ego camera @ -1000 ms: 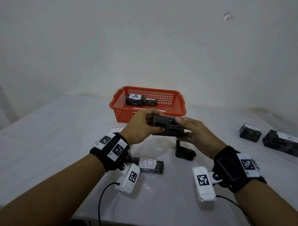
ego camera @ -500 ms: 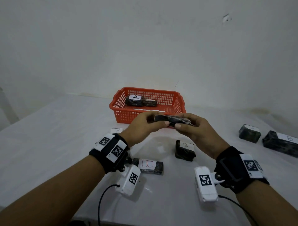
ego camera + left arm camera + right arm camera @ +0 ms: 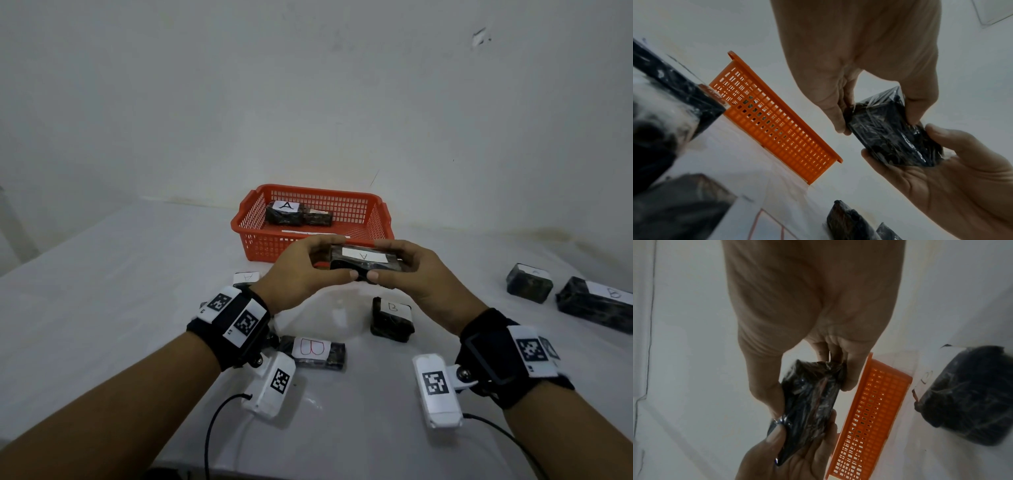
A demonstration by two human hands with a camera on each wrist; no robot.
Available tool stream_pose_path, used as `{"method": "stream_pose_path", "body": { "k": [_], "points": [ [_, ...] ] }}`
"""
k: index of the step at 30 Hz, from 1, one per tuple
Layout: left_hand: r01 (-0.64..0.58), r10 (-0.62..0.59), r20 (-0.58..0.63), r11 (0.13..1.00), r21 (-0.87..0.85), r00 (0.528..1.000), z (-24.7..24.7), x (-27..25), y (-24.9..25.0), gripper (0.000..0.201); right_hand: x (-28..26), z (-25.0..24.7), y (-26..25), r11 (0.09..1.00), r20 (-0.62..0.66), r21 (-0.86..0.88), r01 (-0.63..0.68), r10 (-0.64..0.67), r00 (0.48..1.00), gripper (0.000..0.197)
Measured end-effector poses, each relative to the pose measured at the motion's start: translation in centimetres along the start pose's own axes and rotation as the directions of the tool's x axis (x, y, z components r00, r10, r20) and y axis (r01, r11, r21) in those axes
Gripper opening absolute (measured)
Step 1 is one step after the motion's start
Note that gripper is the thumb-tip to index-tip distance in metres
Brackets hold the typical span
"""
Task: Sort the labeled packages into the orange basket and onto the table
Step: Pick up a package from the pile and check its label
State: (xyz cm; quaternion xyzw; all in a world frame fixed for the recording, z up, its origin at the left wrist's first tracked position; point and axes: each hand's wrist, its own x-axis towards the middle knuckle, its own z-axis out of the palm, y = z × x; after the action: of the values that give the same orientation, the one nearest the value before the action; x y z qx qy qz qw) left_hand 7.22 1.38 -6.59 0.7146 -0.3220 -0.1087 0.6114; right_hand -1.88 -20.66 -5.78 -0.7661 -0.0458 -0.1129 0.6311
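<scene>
Both hands hold one black wrapped package (image 3: 364, 262) in the air just in front of the orange basket (image 3: 376, 219). Its white label, marked A, faces up. My left hand (image 3: 305, 270) grips its left end between thumb and fingers; my right hand (image 3: 411, 270) grips its right end. The left wrist view shows the package (image 3: 892, 134) pinched by the left hand from above and cupped by the right hand (image 3: 953, 170). In the right wrist view the package (image 3: 809, 404) runs between both hands beside the basket (image 3: 869, 418). Two packages, one labelled A (image 3: 284, 213), lie in the basket.
On the white table (image 3: 102, 291) lie two B packages (image 3: 392, 318) (image 3: 313, 351) below my hands and an A package (image 3: 246, 277) behind my left wrist. At the right sit a small package (image 3: 529, 282) and a long B package (image 3: 597, 305). A wall stands behind the basket.
The package has been turned in my hands: one second ago its dark side faced me, then it was edge-on, and now its A label faces up. Both hands stayed in place.
</scene>
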Motion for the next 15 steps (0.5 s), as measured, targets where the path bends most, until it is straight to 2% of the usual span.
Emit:
{"method": "stream_pose_path", "body": {
  "k": [3,5,7,10,12,15],
  "points": [
    [0.010,-0.010,0.036,1.000,-0.016,0.999,0.14,-0.18,0.17,0.070,0.02,0.15,0.17,0.998,-0.032,-0.061,0.029,-0.031,0.999,0.055],
    [0.007,-0.007,0.051,1.000,-0.002,0.999,0.12,-0.29,0.23,0.065,0.04,0.17,0.36,0.997,-0.034,-0.075,0.033,-0.035,0.999,0.047],
    [-0.015,0.013,0.042,0.999,0.029,0.999,0.02,-0.33,0.16,0.058,-0.06,0.11,0.36,0.996,-0.015,-0.089,0.018,-0.019,1.000,0.053],
    [-0.021,0.019,0.040,0.999,0.042,0.999,-0.08,-0.45,0.10,0.058,-0.17,0.07,-0.07,0.993,0.021,-0.119,-0.010,0.012,1.000,0.071],
    [-0.012,0.011,0.066,1.000,0.011,0.998,-0.02,-0.49,0.12,0.061,-0.23,0.12,-0.30,0.983,0.027,-0.182,0.007,-0.002,1.000,0.069],
    [-0.001,0.003,0.099,1.000,-0.018,0.995,0.11,-0.53,0.30,0.061,-0.40,0.34,-0.33,0.971,-0.022,-0.238,0.028,-0.034,0.999,0.052]
  ]
}}
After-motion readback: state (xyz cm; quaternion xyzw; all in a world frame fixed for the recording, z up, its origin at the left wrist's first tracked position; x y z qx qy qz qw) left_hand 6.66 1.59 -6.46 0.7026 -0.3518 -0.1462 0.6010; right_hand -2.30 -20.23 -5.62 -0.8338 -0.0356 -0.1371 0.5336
